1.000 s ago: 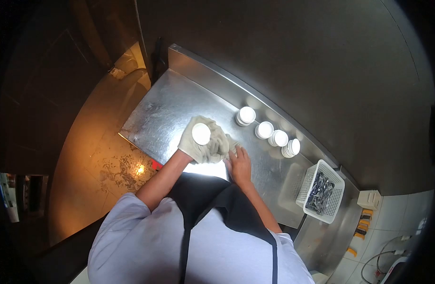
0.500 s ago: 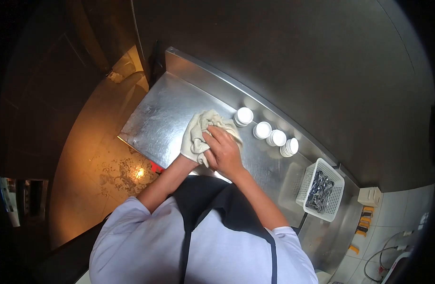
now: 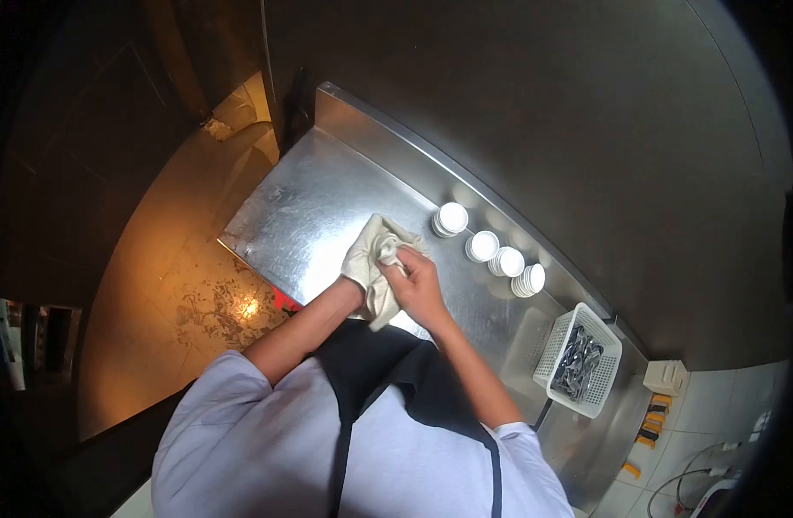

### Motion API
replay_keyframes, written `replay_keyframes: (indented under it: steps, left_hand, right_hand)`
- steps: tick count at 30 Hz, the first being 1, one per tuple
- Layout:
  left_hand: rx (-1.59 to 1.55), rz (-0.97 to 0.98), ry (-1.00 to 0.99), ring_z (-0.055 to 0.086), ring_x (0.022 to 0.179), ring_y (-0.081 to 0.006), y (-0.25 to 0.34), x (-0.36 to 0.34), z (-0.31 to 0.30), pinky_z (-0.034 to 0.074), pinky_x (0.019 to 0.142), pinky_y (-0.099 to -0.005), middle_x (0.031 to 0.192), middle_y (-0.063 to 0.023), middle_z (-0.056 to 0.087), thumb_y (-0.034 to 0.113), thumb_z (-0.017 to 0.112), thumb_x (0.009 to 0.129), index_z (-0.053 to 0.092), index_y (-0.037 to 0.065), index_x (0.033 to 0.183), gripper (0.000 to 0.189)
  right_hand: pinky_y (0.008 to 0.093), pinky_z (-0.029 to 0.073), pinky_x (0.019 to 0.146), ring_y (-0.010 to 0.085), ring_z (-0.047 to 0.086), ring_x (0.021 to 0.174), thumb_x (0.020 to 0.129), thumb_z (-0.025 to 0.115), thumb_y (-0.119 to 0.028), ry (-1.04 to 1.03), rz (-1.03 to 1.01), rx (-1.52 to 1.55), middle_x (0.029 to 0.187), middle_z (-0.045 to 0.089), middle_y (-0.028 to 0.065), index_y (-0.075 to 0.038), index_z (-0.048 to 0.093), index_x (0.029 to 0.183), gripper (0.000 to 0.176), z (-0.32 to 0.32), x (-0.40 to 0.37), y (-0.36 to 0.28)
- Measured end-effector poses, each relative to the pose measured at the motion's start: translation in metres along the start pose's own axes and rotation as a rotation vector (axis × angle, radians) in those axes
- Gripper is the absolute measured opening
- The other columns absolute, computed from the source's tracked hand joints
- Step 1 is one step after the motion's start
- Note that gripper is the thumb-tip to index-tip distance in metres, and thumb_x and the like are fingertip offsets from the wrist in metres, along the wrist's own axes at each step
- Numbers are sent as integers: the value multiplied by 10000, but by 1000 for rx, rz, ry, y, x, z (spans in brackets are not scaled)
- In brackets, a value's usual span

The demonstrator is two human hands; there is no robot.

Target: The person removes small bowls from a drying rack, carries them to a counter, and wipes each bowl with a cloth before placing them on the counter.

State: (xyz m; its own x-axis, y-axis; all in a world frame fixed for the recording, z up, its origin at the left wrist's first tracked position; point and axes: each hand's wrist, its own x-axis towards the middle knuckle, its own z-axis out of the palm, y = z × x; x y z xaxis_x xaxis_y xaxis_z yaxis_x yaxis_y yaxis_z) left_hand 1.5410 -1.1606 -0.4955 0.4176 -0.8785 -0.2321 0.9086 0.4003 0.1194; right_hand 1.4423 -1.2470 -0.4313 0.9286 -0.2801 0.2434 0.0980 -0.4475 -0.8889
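The steel worktop carries four white dish stacks and a basket.

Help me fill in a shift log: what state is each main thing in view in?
Cloth: bunched, draped over the left hand.
Left hand: covered by the cloth, grip hidden.
Right hand: bare, fingers bent against the cloth, tips partly hidden.
Cups: in four stacks, in a row; which way up is unclear.
Basket: open-topped, holding cutlery.
Cutlery: jumbled.
Counter: shiny; wet or dry is unclear.
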Motion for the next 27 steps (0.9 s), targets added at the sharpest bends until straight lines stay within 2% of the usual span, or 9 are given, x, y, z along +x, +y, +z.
replay_keyframes:
  steps: [8, 12, 15, 18, 20, 22, 23, 26, 27]
  left_hand:
    - [287, 218, -28, 667, 919, -148, -18, 22, -52, 580, 806, -320, 1061, -30, 653, 340, 607, 1071, 635, 81, 1119, 265]
    - [944, 456, 394, 677, 902, -118, -4, 15, -10, 584, 773, -280, 1004, -20, 660, 108, 645, 1024, 648, 68, 1104, 89]
    - [998, 698, 219, 688, 840, -123, 8, 23, -35, 594, 732, -288, 904, -18, 668, 55, 673, 981, 668, 66, 1049, 69]
    - [957, 448, 288, 699, 879, -169, -1, 17, -38, 597, 742, -329, 938, -50, 677, 105, 657, 982, 656, 57, 1055, 87]
    - [1041, 363, 266, 715, 931, -238, -5, 13, -38, 603, 758, -380, 1017, -105, 693, 183, 647, 980, 636, 45, 1081, 171]
    - [2211, 768, 132, 716, 983, -292, -11, 5, -24, 603, 796, -411, 1096, -144, 695, 244, 629, 986, 627, 32, 1132, 257]
    - [2400, 326, 167, 706, 1034, -336, -4, -5, 6, 579, 888, -428, 1200, -176, 676, 275, 602, 989, 608, 24, 1260, 369]
    - [2321, 631, 137, 711, 1007, -299, -4, -9, -20, 570, 883, -398, 1120, -164, 701, 251, 607, 1014, 597, 21, 1272, 346]
    - [1567, 340, 411, 713, 945, -248, -9, 5, -33, 574, 826, -369, 1000, -143, 711, 223, 591, 1051, 584, 25, 1144, 219]
  right_hand:
    - [437, 572, 814, 359, 677, 1010, 768, 756, -77, 118, -66, -656, 1125, 686, 167, -28, 708, 1091, 330, -11, -7, 9]
    - [447, 557, 883, 365, 655, 1076, 753, 796, -116, 216, 86, -765, 1232, 661, 165, -49, 678, 1212, 479, -25, -19, 15]
    - [398, 579, 871, 320, 699, 1002, 831, 841, -180, 256, 38, -862, 1200, 680, 133, -50, 646, 1324, 546, -34, -33, 32]
    - [307, 579, 732, 180, 709, 868, 913, 823, -206, 171, 538, 192, 1100, 700, 97, -11, 613, 1365, 535, -28, -32, 25]
    - [247, 526, 622, 84, 648, 714, 967, 759, -160, 199, 469, 140, 901, 690, 38, 26, 633, 1333, 429, -19, -32, 29]
    - [252, 517, 632, 91, 634, 676, 956, 755, -159, 224, 415, -13, 800, 676, 22, 30, 654, 1320, 423, -15, -36, 55]
    - [256, 503, 580, 84, 620, 633, 950, 729, -115, 262, 447, 86, 739, 647, 11, 30, 693, 1234, 321, -18, -34, 55]
    - [251, 486, 514, 97, 620, 601, 945, 723, -92, 357, 600, 288, 770, 650, 15, 34, 674, 1201, 290, -37, -27, 87]
    - [252, 492, 512, 103, 622, 593, 944, 724, -103, 415, 634, 323, 769, 655, 22, 30, 671, 1198, 291, -45, -23, 98]
